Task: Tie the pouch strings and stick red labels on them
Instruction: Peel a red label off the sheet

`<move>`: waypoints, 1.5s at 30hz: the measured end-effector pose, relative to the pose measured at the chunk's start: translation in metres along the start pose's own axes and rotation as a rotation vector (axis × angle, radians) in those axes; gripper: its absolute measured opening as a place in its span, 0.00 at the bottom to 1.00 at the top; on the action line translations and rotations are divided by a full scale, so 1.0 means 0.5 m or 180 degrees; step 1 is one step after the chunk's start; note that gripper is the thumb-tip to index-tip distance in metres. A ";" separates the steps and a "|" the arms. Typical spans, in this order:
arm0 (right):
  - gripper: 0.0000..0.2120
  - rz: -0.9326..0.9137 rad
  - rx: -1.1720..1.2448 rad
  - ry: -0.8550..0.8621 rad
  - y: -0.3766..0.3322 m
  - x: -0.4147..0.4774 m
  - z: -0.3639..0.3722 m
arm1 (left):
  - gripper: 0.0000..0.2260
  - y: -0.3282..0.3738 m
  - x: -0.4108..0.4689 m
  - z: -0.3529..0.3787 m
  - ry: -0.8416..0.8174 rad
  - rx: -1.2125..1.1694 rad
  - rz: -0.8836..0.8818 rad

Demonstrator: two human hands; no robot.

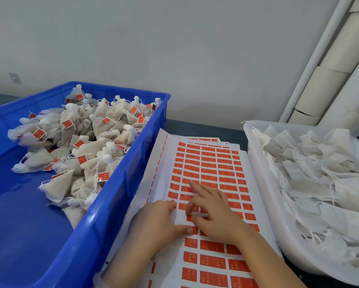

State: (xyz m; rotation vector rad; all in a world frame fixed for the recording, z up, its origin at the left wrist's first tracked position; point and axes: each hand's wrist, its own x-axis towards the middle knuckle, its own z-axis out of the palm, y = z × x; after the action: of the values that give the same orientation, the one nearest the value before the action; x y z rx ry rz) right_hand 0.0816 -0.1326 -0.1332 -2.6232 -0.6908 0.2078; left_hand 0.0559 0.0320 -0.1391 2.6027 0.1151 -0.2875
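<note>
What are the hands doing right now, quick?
Left hand: open, pressing on the label sheet.
Right hand: curled on the sheet; cannot tell if it is pinching anything.

Two bare hands are showing: the left hand (pixel 157 222) and the right hand (pixel 214 213). Each is running into a bare forearm (pixel 267 258) reaching the lower frame edge. The fingers (pixel 197 189) are showing short nails, and the left thumbnail (pixel 189 230) is showing plainly.

Glossy plastic is seen on the blue crate (pixel 18 204), and its pouches (pixel 58 183) are made of thin matt cloth. The label sheet (pixel 216 163) is shown as smooth paper, the white tub (pixel 257 169) as milky plastic.
</note>
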 end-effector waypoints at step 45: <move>0.06 0.0101 -0.0033 -0.0010 -0.004 0.005 0.008 | 0.39 0.001 -0.004 0.002 0.0130 -0.0009 -0.0045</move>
State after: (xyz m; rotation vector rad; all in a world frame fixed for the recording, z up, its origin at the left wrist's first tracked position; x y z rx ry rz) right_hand 0.0820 -0.1285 -0.1362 -2.6457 -0.6535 0.2185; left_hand 0.0540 0.0311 -0.1392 2.6066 0.1480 -0.2391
